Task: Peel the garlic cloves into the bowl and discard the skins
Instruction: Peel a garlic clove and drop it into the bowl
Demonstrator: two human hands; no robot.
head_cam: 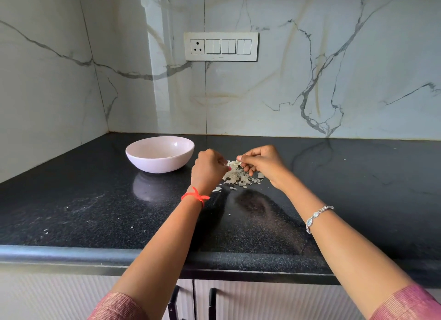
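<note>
A pale pink bowl (160,153) stands on the black counter (95,200), left of my hands. My left hand (208,170) and my right hand (262,163) meet above a heap of papery garlic skins (238,177). Both have curled fingers that pinch a small piece of garlic with loose skin (231,163) between them. The clove itself is mostly hidden by my fingers. What lies inside the bowl is hard to make out from this angle.
A marble wall with a switch panel (221,46) rises behind the counter, and a side wall closes the left corner. Small skin flakes (217,189) lie near my left wrist. The counter's rounded front edge (71,253) runs above cabinet doors with black handles (212,303).
</note>
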